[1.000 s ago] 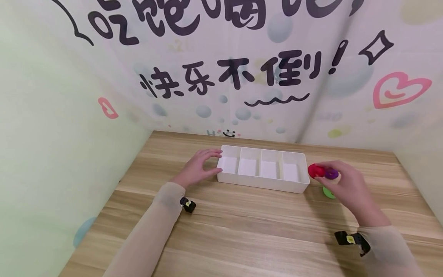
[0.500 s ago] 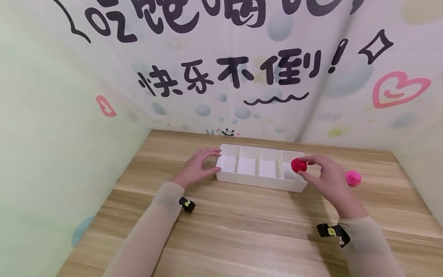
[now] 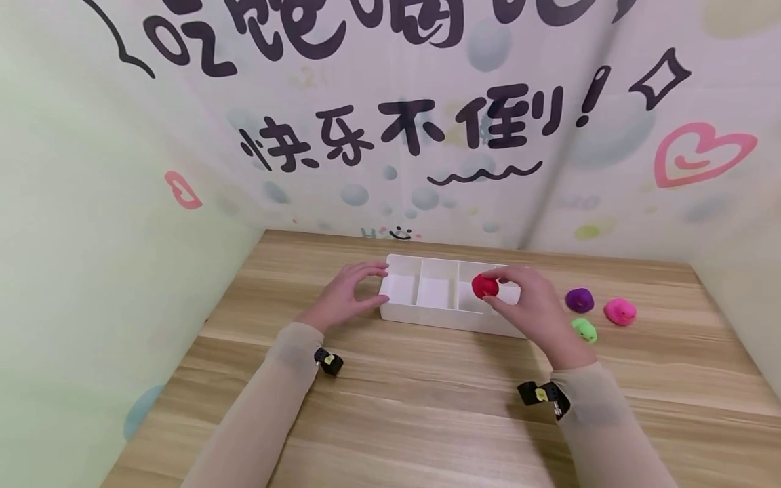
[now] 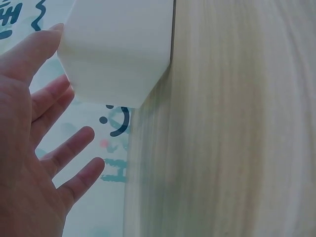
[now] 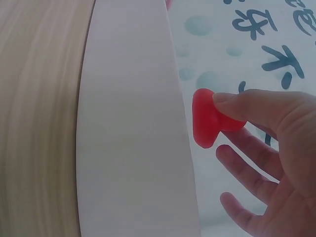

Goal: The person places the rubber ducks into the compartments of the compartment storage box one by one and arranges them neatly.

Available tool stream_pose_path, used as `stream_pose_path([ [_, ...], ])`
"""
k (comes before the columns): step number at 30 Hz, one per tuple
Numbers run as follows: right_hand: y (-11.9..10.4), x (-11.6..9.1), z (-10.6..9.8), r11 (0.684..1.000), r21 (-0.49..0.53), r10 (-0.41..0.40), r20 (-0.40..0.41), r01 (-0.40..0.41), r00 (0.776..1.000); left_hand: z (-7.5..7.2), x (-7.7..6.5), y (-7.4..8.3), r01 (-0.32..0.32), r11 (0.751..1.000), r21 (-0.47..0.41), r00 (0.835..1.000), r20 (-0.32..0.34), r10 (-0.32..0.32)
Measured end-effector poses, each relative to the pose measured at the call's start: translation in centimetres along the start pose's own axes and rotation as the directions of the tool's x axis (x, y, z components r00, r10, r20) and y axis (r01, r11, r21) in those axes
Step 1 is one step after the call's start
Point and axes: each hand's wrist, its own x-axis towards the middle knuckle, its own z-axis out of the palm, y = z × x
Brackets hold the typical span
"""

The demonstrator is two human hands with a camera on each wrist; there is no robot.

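In the head view my right hand (image 3: 529, 306) pinches a red rubber duck (image 3: 485, 286) between thumb and fingers, over the right half of a white box (image 3: 436, 317) divided into compartments. Seen from the right wrist, the duck (image 5: 205, 118) hangs just above the box's rim, with the other fingers spread loosely. My left hand (image 3: 338, 295) steadies the box's left end; its thumb and first fingertips touch the rim, the rest extended, as the left wrist view shows. The rightmost compartment is partly hidden behind the right hand.
To the right of the box, a purple duck (image 3: 579, 299), a pink duck (image 3: 620, 312) and a green duck (image 3: 586, 331) lie on the wooden table (image 3: 390, 407). A printed cloth (image 3: 342, 203) with large lettering hangs behind the table.
My right hand has carried the red duck leftward from beside the other ducks to over the box, uncovering the purple, pink and green ones. The left hand stays at the box's end.
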Motion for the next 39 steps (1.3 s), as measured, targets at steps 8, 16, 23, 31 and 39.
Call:
stream_pose_path([
  [8,-0.7,1.0,1.5,1.0,-0.003,-0.029,0.015,0.029,0.999,0.0,-0.1,0.3,-0.002,1.0,-0.001,1.0,-0.006,0.002],
  [16,-1.3,2.0,2.4,0.998,0.011,-0.06,0.027,0.059,0.998,-0.1,-0.1,0.5,-0.003,1.0,-0.017,1.0,-0.001,0.003],
  [23,-2.6,2.7,2.8,0.998,0.001,-0.066,0.037,0.066,0.997,-0.2,0.0,0.4,-0.004,1.0,0.008,1.0,0.002,0.004],
  [31,-3.7,3.8,3.8,0.991,-0.021,-0.133,0.049,0.134,0.99,-0.3,0.0,0.2,0.014,0.999,0.033,1.0,0.008,-0.014],
  [39,-4.8,4.8,5.0,0.986,-0.008,-0.164,0.063,0.165,0.984,-0.3,0.1,0.2,0.011,1.0,0.019,1.0,0.007,-0.011],
])
